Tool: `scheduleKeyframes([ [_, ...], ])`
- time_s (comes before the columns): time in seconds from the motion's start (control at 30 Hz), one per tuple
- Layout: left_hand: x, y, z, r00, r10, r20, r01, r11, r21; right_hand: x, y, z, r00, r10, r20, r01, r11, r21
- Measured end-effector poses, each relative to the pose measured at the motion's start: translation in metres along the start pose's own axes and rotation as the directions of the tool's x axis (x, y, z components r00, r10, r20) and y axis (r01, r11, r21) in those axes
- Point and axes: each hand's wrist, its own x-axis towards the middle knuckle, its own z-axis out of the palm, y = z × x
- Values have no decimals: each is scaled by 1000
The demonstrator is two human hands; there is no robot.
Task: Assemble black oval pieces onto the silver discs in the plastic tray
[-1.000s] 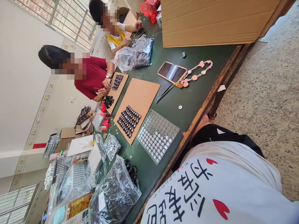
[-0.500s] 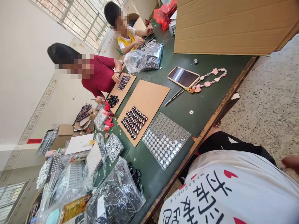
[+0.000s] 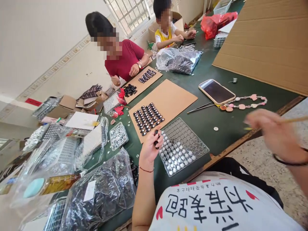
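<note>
My left hand (image 3: 149, 148) pinches a small dark piece (image 3: 156, 142) over the clear tray (image 3: 192, 141); I'd lower it squarely. Right hand (image 3: 276, 136), blurred, grips a thin stick (image 3: 292, 120).

White walls (image 3: 36, 38), barred window (image 3: 130, 12), speckled floor (image 3: 264, 163)
</note>
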Motion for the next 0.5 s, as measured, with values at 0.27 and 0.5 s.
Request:
scheduleKeyframes([
  [0.27, 4, -29, -26, 995, -14, -101, 33, 982, 188, 72, -49, 157, 313, -400, 861, 244, 910, 334],
  [0.5, 8, -34, -23, 981, 62, -181, -20, 974, 227, 55, -25, 177, 340, -306, 889, 354, 917, 181],
])
